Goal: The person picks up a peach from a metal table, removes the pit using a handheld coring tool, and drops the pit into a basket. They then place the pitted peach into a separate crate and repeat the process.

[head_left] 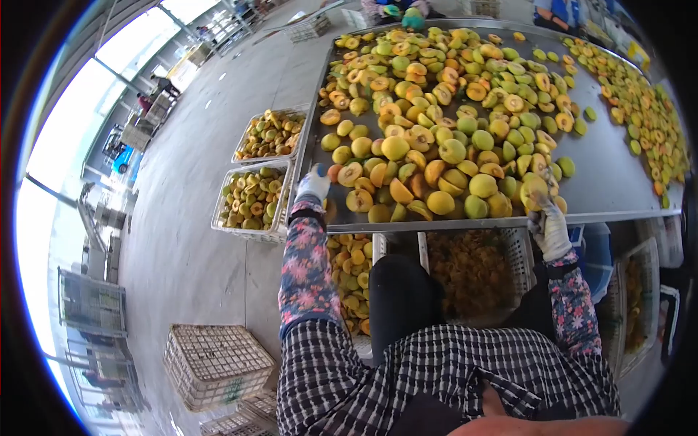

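Yellow-green peaches [452, 151], many cut in halves and some with the pit showing, lie heaped on a metal table [592, 167]. My left hand [314, 183], in a white glove, is at the table's left rim beside an orange-tinged peach piece. Its fingers look curled, and what they hold, if anything, is hidden. At the front rim, my right hand [551, 227] wears a soiled white glove. Its bent fingers close on a slightly blurred peach half [534, 192] above the front of the heap.
Left of the table stand two crates of peach halves [253, 198]. Beneath the front rim are a crate of peaches [352, 280] and a crate of brown scraps [471, 272]. Upturned crates [218, 360] sit at lower left. A co-worker's gloved hands [413, 18] are across the table.
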The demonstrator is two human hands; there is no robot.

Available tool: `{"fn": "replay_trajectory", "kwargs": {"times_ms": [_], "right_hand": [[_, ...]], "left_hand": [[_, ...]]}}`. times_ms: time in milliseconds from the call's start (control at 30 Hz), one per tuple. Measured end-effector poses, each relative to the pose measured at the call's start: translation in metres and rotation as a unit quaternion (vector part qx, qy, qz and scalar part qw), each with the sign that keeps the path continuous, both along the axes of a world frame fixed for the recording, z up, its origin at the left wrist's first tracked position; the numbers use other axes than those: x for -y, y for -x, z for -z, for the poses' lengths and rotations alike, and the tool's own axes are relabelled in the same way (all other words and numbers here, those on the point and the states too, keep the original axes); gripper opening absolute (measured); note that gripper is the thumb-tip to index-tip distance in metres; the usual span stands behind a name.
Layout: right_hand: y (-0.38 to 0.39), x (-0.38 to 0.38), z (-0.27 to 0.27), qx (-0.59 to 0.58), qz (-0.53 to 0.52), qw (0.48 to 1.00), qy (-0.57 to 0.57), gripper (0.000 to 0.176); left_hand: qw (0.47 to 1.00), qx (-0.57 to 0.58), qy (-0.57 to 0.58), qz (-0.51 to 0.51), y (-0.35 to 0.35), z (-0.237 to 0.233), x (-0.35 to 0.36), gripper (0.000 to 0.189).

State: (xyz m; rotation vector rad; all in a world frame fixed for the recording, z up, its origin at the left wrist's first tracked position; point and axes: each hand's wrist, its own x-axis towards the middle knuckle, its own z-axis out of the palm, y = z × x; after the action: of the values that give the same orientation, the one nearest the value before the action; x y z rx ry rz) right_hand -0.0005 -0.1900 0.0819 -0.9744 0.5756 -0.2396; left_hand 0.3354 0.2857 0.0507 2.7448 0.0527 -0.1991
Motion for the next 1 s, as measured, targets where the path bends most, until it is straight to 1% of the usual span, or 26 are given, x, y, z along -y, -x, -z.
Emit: {"fn": "replay_trajectory", "kwargs": {"times_ms": [67,133,167,200,233,267,333,367,400,433,467,500,533,600,633,667,700,800,833,867,900,933,967,1000], "right_hand": [[0.002,-0.006,-0.008,-0.001,-0.015,1.000,0.013,0.027],[0.003,-0.004,-0.007,0.003,-0.022,1.000,0.010,0.025],[0.004,-0.002,-0.002,0.016,-0.025,1.000,0.008,0.025],[0.003,-0.002,0.000,0.030,-0.028,0.999,0.009,0.025],[0.004,-0.003,-0.003,0.036,-0.033,0.999,0.010,0.025],[0.006,-0.008,-0.011,0.030,-0.016,0.999,0.002,0.028],[0.010,-0.016,-0.025,0.019,0.025,0.999,-0.014,0.033],[0.013,-0.013,-0.023,0.004,0.014,1.000,-0.008,0.033],[0.013,-0.018,-0.024,0.016,0.009,1.000,0.021,0.030],[0.016,-0.025,-0.028,0.053,-0.009,0.998,0.036,0.030],[0.021,-0.033,-0.033,0.085,-0.025,0.995,0.051,0.029],[0.024,-0.038,-0.035,0.064,-0.035,0.996,0.057,0.029],[0.028,-0.043,-0.039,0.046,-0.047,0.996,0.063,0.030],[0.036,-0.058,-0.055,0.056,-0.056,0.995,0.053,0.027],[0.039,-0.059,-0.058,0.040,-0.054,0.997,0.046,0.027],[0.040,-0.058,-0.056,0.059,-0.062,0.996,0.026,0.028],[0.041,-0.060,-0.059,0.071,-0.052,0.996,0.019,0.028],[0.041,-0.057,-0.047,0.102,-0.036,0.994,0.008,0.031],[0.042,-0.055,-0.042,0.099,-0.032,0.995,0.001,0.032],[0.045,-0.055,-0.038,0.095,-0.027,0.995,-0.006,0.034],[0.048,-0.057,-0.040,0.086,-0.009,0.996,-0.004,0.031],[0.050,-0.055,-0.042,0.082,-0.013,0.997,-0.006,0.031],[0.051,-0.052,-0.043,0.077,-0.018,0.997,-0.010,0.031],[0.050,-0.049,-0.042,0.070,-0.022,0.997,-0.014,0.031]], "left_hand": [[0.993,0.075,0.088,-0.018,0.017,-0.008,0.007,0.061],[0.984,0.150,0.097,-0.002,0.063,-0.046,0.038,0.052],[0.981,0.188,0.044,0.025,0.075,-0.046,0.047,0.045],[0.978,0.176,0.061,0.098,0.085,-0.038,0.048,0.042],[0.992,0.092,-0.039,0.075,0.099,-0.043,0.057,0.044],[0.988,0.066,-0.109,0.086,0.118,-0.052,0.063,0.046],[0.983,0.080,-0.162,0.016,0.133,-0.046,0.059,0.048],[0.991,0.066,-0.114,0.002,0.136,-0.044,0.056,0.050],[0.997,0.052,-0.062,-0.004,0.137,-0.043,0.060,0.051],[0.996,0.068,0.039,0.047,0.140,-0.044,0.067,0.053],[0.975,0.099,0.169,0.108,0.148,-0.041,0.079,0.052],[0.959,0.031,0.252,0.129,0.161,-0.049,0.098,0.051],[0.931,-0.037,0.331,0.147,0.175,-0.062,0.117,0.050],[0.950,0.052,0.215,0.220,0.183,-0.072,0.144,0.049],[0.950,0.088,0.186,0.236,0.181,-0.072,0.156,0.049],[0.947,0.125,0.157,0.249,0.178,-0.072,0.167,0.049],[0.950,0.103,0.155,0.251,0.182,-0.091,0.180,0.049],[0.939,0.141,0.117,0.291,0.156,-0.090,0.220,0.052],[0.944,0.107,0.111,0.293,0.142,-0.084,0.234,0.059],[0.947,0.105,0.087,0.290,0.132,-0.071,0.245,0.061],[0.950,0.104,0.061,0.286,0.121,-0.055,0.258,0.064],[0.953,0.104,0.035,0.281,0.117,-0.055,0.269,0.066],[0.958,0.086,0.025,0.272,0.116,-0.051,0.279,0.074],[0.958,0.084,0.028,0.273,0.111,-0.044,0.285,0.075]]}}
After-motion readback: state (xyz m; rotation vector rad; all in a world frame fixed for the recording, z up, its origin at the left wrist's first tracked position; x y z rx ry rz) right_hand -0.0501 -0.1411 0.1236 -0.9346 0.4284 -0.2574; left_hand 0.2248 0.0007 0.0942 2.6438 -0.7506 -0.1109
